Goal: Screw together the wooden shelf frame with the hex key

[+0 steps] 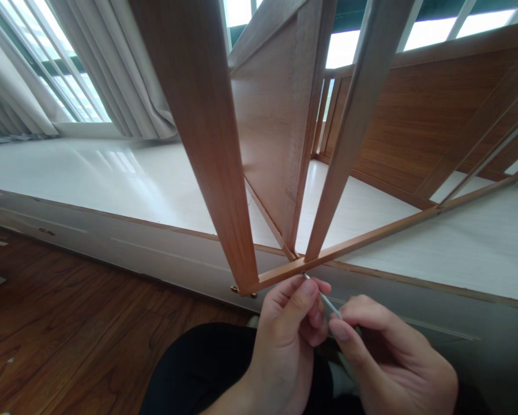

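Dark wood-grain floor point(68, 334) across the lower left, planks running at a slant. On it, a long grey panel point(155, 253) lying flat, brown-edged, stretching from the left edge off to the lower right. Beyond that, a glossy white platform point(112, 178) catching the window light. Standing on the white surface, a wooden frame point(224, 173) of slats and boards, its thin bottom rail point(371, 236) running along the near edge. Small brass fitting point(235, 289) at the frame's near corner, right over the grey panel. Curtain hems point(155, 129) resting at the far edge.
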